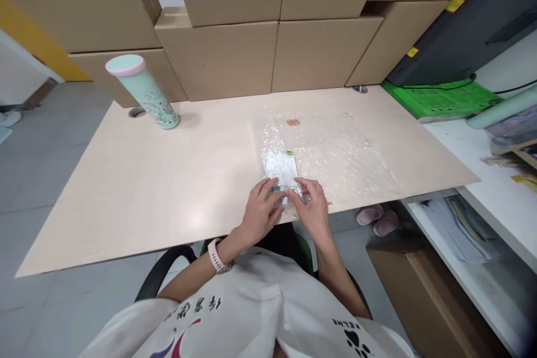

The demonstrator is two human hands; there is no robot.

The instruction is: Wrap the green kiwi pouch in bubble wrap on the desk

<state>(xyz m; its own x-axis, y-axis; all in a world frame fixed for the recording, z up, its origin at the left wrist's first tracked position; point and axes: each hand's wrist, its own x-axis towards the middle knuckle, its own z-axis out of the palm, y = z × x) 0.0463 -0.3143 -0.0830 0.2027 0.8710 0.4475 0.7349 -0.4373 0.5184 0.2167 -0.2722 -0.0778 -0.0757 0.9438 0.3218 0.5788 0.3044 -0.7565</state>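
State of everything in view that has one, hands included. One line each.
Left hand: fingers bent, on the bubble wrap
Right hand: fingers bent, on the bubble wrap
Bubble wrap: spread out, bunched at the hands
White-and-green item: at least partly covered by bubble wrap
Tumbler: upright
Watch: fastened around left wrist
Cardboard boxes: stacked
Pink slippers: side by side

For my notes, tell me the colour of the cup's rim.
The cup's rim is pink; the head view shows it best.
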